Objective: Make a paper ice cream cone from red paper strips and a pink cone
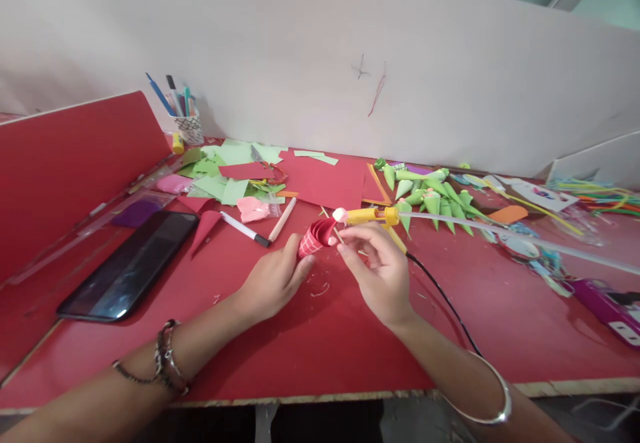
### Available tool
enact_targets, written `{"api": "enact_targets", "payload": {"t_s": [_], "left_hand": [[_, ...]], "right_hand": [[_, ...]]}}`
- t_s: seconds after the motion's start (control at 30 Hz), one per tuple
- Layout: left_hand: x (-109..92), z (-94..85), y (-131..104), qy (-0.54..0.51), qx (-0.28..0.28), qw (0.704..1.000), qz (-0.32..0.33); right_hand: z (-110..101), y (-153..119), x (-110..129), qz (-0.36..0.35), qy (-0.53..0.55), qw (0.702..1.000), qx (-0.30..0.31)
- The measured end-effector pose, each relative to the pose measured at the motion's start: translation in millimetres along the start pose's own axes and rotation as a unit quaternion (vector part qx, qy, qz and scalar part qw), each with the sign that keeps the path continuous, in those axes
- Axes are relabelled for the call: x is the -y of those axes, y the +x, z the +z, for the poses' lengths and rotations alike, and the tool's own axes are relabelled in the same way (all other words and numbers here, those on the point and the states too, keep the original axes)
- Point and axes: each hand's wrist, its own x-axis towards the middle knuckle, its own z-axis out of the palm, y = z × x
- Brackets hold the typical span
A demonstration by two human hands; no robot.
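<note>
Pinched in my left hand is a red paper cone with white grid lines, tilted with its open, rolled end towards the right. My right hand has thumb and forefinger closed on a thin wooden stick, its end at the cone's mouth. A small pale pink ball shows at the cone's upper rim; whether it is fixed there I cannot tell. Just behind my right hand lies a yellow glue gun, with a long translucent glue stick running out to the right.
A black phone lies at left, near a marker. Green paper scraps and red sheets lie behind. Several green paper cones are heaped at right. A pen cup stands by the wall; a black cord crosses the table.
</note>
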Motion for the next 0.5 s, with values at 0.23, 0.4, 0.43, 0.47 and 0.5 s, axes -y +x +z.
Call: {"api": "enact_targets", "payload": {"t_s": [0.23,0.4,0.43,0.47,0.5], "left_hand": [[-0.2,-1.2,2.9,0.158,0.004,0.985,-0.064],[1.0,0.8,3.5,0.235,-0.001,0.971,-0.055],[1.5,1.2,3.5,0.243,0.001,0.968,-0.055],[1.9,1.5,3.5,0.250,0.004,0.967,-0.054],[2.3,1.7,3.5,0.256,0.007,0.965,-0.053]], "right_hand": [[-2.4,1.2,-0.2,0.002,-0.077,0.997,-0.004],[-1.7,1.9,-0.8,0.012,-0.102,0.995,0.002],[-1.4,2.1,-1.1,0.015,-0.104,0.994,0.005],[-1.1,2.2,-1.5,0.019,-0.104,0.994,0.008],[-0.9,2.3,-1.9,0.023,-0.104,0.994,0.012]]}}
